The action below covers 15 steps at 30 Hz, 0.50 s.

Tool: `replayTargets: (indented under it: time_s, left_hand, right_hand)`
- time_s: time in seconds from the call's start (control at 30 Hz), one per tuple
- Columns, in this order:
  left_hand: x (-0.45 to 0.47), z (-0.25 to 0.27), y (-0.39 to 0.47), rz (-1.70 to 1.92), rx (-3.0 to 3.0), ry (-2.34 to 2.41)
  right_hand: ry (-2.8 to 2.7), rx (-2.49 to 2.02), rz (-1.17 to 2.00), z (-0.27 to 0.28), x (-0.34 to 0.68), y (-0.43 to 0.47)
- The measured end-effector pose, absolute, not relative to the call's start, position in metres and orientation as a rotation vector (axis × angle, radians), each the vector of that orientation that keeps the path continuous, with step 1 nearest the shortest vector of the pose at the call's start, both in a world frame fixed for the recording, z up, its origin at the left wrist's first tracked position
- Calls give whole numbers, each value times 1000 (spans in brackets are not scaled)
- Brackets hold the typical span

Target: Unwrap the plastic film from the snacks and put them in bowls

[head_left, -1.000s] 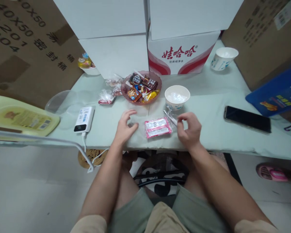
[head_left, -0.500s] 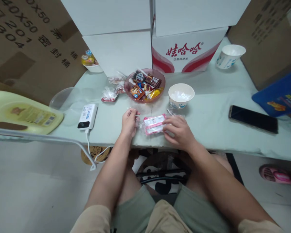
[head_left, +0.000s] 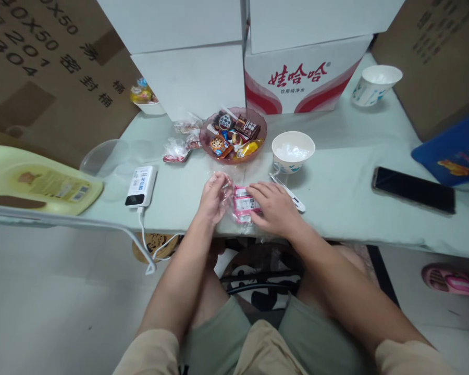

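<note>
My left hand (head_left: 214, 199) is closed, its fingers pinching the edge of a clear plastic bag (head_left: 229, 197). Inside or against that bag lie pink-and-white packets (head_left: 243, 203) in a small stack. My right hand (head_left: 271, 207) grips the packets from the right, fingers across the top and thumb near the lower edge, hiding part of them. Just beyond the right hand rests a slim white tool (head_left: 293, 198) with a narrow end, maybe a small knife. Behind it stands a paper bowl (head_left: 293, 151) with clear plastic inside.
A pink glass bowl (head_left: 206, 148) holds wrapped snacks, with wrapped pieces (head_left: 175, 152) beside it. Left are a power bank (head_left: 141, 186) on a cable and a yellow-green jug (head_left: 42, 179). Right are a phone (head_left: 414, 190), a blue package (head_left: 453, 156) and another paper bowl (head_left: 376, 86). White boxes (head_left: 305, 83) stand behind.
The right hand has moved slightly left and further over the packets, uncovering the white tool. The packets have turned and the left hand has shifted a little right with the plastic.
</note>
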<state>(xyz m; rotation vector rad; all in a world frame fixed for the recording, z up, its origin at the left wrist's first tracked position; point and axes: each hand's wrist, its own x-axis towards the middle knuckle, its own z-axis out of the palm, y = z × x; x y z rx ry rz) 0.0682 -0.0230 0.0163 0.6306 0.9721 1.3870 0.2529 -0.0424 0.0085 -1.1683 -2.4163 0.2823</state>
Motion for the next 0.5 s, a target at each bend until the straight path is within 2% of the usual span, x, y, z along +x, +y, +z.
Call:
replayTargets:
  time_s: [0.5]
  left_hand:
    - [58, 4, -9, 1546, 466, 1240]
  right_hand:
    - [-2426, -1466, 58, 17, 255, -83]
